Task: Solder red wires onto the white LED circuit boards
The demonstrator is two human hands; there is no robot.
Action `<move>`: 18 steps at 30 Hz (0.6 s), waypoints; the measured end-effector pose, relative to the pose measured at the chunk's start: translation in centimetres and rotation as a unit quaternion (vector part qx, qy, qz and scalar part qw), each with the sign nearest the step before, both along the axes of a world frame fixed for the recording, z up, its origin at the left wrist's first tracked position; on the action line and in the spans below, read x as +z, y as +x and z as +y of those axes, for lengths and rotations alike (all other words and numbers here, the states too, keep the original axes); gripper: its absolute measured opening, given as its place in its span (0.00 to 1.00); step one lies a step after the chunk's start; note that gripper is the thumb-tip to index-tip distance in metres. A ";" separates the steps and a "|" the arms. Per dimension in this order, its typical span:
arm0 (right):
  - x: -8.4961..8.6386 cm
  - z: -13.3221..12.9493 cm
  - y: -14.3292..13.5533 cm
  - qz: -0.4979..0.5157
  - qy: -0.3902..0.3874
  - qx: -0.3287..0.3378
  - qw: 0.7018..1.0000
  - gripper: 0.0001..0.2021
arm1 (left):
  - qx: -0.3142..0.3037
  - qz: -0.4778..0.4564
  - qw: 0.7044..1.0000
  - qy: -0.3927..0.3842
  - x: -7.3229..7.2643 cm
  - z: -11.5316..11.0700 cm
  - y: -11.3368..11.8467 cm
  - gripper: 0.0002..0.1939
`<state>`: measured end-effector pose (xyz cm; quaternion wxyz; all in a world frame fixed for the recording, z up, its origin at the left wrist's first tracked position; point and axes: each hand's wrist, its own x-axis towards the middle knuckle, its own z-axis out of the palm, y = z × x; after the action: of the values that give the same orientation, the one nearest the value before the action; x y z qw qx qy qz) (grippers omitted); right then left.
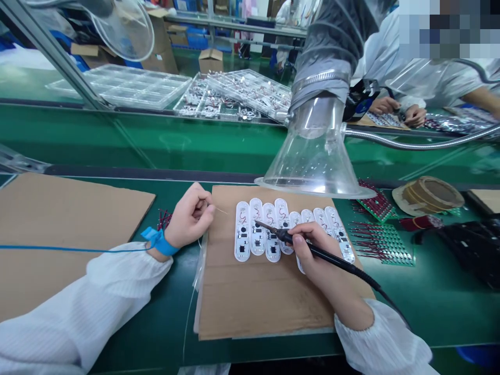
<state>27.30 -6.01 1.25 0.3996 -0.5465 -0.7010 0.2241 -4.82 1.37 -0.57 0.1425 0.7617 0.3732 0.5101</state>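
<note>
My right hand [316, 250] holds a black soldering iron [332, 259]; its tip points left, over a row of white oblong circuit boards [242, 232]. The boards stand side by side on a brown cardboard sheet [265, 307], and carry small black parts and red wires. Some boards at the right are partly hidden by my right hand. At the sheet's upper left edge, my left hand [193, 216] pinches a thin solder wire [222, 211], its end reaching toward the boards. A blue strap [159, 241] circles my left wrist.
A clear fume hood [316, 156] hangs just above the boards' far side. Green boards with red wires [394, 245] and a tape roll [427, 195] lie right. Another cardboard [58, 219] lies left. Trays [250, 91] stand beyond; a person's hands [414, 115] work across.
</note>
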 end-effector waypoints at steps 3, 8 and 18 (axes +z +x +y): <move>-0.1 0.1 0.1 -0.008 -0.006 0.000 1.000 0.05 | -0.005 0.001 1.000 -0.006 -0.3 -0.1 0.4 0.09; 0.2 0.2 0.0 -0.019 -0.010 0.002 1.000 0.05 | -0.008 0.017 1.000 -0.019 -0.2 -0.1 0.5 0.08; -0.9 -1.0 0.1 0.052 0.010 -0.035 0.998 0.07 | -0.022 0.037 0.999 -0.025 -0.1 -0.3 0.4 0.09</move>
<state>27.42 -7.05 0.37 0.4483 -0.5541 -0.6623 0.2309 -4.43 1.04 -0.67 0.1591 0.7842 0.3738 0.4690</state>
